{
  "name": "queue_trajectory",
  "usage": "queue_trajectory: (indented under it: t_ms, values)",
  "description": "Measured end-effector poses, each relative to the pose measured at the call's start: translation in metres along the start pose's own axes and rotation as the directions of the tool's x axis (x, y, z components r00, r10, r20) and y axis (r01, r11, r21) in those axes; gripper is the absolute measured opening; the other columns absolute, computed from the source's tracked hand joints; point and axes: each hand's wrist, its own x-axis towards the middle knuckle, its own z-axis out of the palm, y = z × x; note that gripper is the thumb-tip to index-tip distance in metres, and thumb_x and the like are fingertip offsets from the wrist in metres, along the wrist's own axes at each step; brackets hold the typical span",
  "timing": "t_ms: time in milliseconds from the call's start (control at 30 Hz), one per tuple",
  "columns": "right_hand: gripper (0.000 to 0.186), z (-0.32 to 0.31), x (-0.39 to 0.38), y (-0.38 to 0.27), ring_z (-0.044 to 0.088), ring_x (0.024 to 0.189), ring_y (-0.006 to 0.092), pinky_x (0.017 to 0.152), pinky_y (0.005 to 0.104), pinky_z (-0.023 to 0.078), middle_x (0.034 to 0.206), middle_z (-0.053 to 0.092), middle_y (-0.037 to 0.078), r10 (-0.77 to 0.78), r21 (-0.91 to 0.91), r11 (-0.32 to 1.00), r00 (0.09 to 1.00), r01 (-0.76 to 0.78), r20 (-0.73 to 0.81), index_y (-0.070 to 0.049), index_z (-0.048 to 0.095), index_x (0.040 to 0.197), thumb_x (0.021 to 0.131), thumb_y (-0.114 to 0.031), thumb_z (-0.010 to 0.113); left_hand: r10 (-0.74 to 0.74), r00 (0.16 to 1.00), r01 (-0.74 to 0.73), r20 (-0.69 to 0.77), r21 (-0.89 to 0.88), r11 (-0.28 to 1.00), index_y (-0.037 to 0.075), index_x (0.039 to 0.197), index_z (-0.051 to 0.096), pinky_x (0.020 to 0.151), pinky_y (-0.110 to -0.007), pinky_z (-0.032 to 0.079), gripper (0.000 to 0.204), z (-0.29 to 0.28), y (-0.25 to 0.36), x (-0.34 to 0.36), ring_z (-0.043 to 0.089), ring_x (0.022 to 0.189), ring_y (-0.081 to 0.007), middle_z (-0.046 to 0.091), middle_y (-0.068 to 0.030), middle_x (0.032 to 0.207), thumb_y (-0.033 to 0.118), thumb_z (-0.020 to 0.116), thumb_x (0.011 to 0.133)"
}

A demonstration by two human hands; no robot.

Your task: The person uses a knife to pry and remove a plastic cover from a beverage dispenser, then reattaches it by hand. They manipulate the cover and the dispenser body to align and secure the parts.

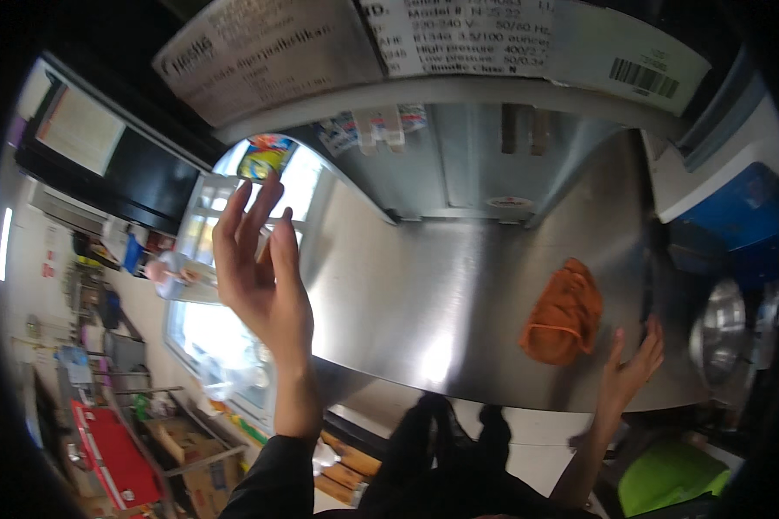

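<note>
My left hand is raised in the air at the left, over the counter's left end. Its fingers are apart and nothing is in them. Low on the right, my right hand reaches to the front edge of the steel counter, fingers spread and holding nothing. An orange-brown cloth lies crumpled on the counter, just left of my right hand and apart from it. Behind the cloth stands a grey machine, and paper labels cover the dark surface close above.
A shiny steel bowl and a blue-fronted box are at the right. Something bright green sits low there. On the left are a bright window, a dark screen-like panel and a red cart beside cardboard boxes.
</note>
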Motion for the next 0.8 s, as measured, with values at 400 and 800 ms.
queue_trajectory:
  t_ms: [400,800]
  values:
    - [0.042,0.021,-0.009,0.124,0.05,0.099,0.037,0.087,0.0423,0.039,0.106,0.05,0.023,0.095,0.114,0.981,0.908,-0.154,0.408,0.003,0.043,0.117,0.082,-0.015,0.056,0.336,0.622,-0.641,0.707,0.213,0.737,0.006,0.092,0.062,0.065,-0.035,0.051,0.032,0.01,0.149,-0.062,0.062,0.073,-0.0223,0.063,-0.0081,0.077,0.017,0.071,0.063]
    - [0.032,-0.071,0.091,-0.08,0.058,0.082,0.017,0.075,0.0273,0.046,0.093,0.06,0.011,-0.534,0.772,0.557,0.844,0.307,0.049,0.003,0.057,0.108,0.076,0.001,0.058,-0.369,0.797,0.545,0.479,-0.305,0.781,-0.002,0.114,0.05,0.084,-0.035,0.048,0.038,0.034,0.057,-0.078,0.058,0.101,-0.0243,0.058,-0.0161,0.111,0.028,0.053,0.09]
